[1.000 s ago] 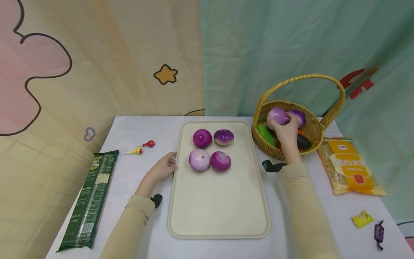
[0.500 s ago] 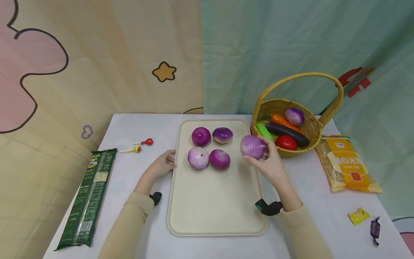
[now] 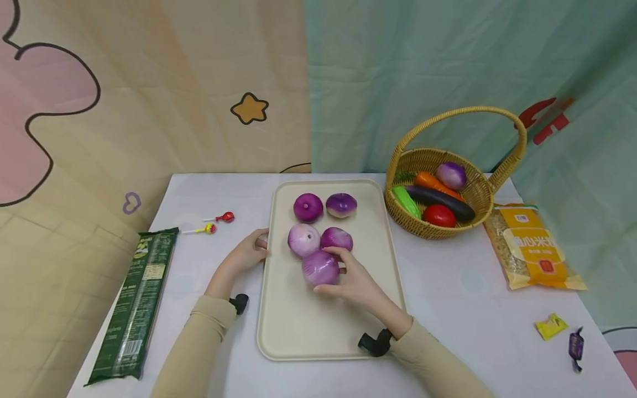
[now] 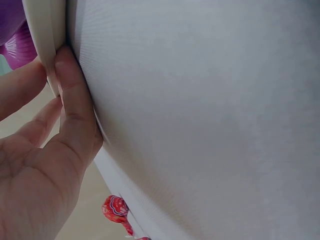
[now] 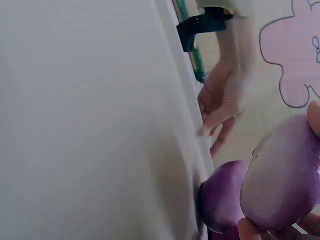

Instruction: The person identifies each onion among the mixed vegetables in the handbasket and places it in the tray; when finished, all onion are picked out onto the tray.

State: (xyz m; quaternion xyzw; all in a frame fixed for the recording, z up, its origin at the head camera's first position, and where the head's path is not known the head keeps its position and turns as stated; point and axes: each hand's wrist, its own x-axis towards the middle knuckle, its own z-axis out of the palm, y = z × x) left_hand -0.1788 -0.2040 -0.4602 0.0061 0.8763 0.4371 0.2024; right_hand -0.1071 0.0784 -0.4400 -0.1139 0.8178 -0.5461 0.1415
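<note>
My right hand holds a pale purple onion over the middle of the cream tray. In the right wrist view the onion sits between thumb and fingertips, above the tray surface. Just behind it on the tray are a pale onion and a darker purple onion. Farther back lie a deep purple onion and a purple-and-white vegetable. My left hand pinches the tray's left rim, its thumb and fingers on either side of the edge in the left wrist view.
A wicker basket with a tall handle holds an eggplant, carrot, tomato, green vegetable and purple vegetable. Beside it lies a yellow grain bag. Two candies lie front right. Two lollipops and a green packet lie left.
My right hand has lifted the pale purple onion out of the basket and carried it left and toward me, over the tray. The left hand has stayed at the tray's rim.
</note>
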